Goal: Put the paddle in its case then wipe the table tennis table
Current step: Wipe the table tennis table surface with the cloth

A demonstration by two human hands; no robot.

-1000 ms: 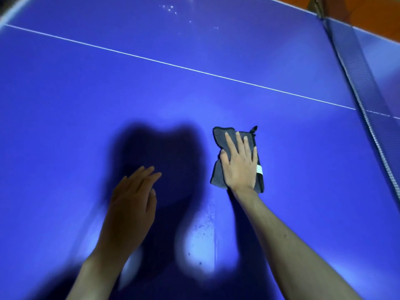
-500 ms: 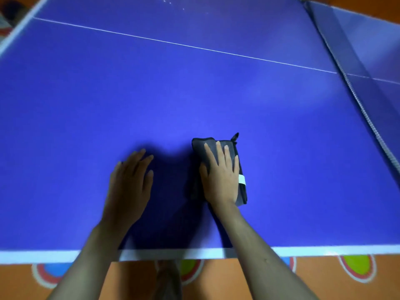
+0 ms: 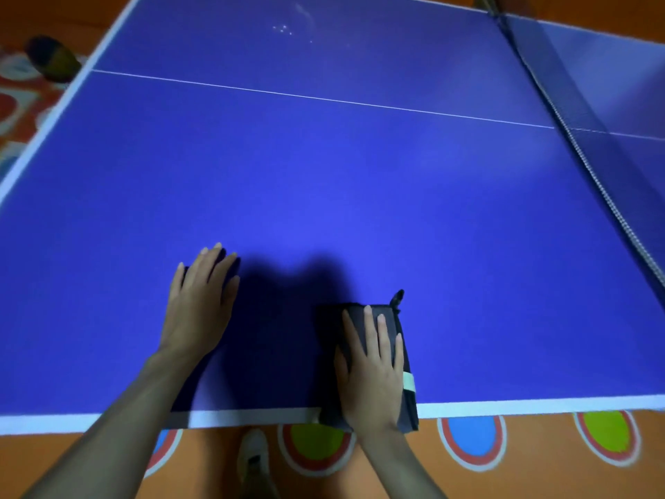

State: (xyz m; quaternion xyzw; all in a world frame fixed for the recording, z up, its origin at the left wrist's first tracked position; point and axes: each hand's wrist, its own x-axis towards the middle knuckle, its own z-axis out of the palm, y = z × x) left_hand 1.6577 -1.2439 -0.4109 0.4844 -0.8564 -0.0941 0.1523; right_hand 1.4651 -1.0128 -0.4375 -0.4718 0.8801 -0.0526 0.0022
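A person stands at the near edge of a big blue table tennis table [image 3: 324,181] with white lines painted on it. The right hand [image 3: 372,369] lies flat on a dark grey folded cloth [image 3: 405,354]. Its fingers [image 3: 381,336] are straight and a little spread, and they press down on the cloth. The cloth sits right at the near edge of the table, on top of the white border stripe [image 3: 521,408], and its near end hangs a bit over the edge. A small pale tag [image 3: 409,382] shows on the right side of the cloth, and a little dark loop [image 3: 397,298] sticks up at its far corner.

The left hand [image 3: 199,304] lies flat on the bare blue top, well to the left of the cloth. Its fingers are straight and close together, and it holds nothing. A dark shadow lies on the table between the two hands.

A thin white centre line [image 3: 324,99] runs across the table farther away. The dark net [image 3: 575,113] runs along the right side. Some tiny white specks [image 3: 282,29] sit on the far part of the table.

Below the table edge is an orange floor mat with coloured circles [image 3: 471,441]. A pale shoe [image 3: 253,452] shows on it. I cannot see the paddle or its case.
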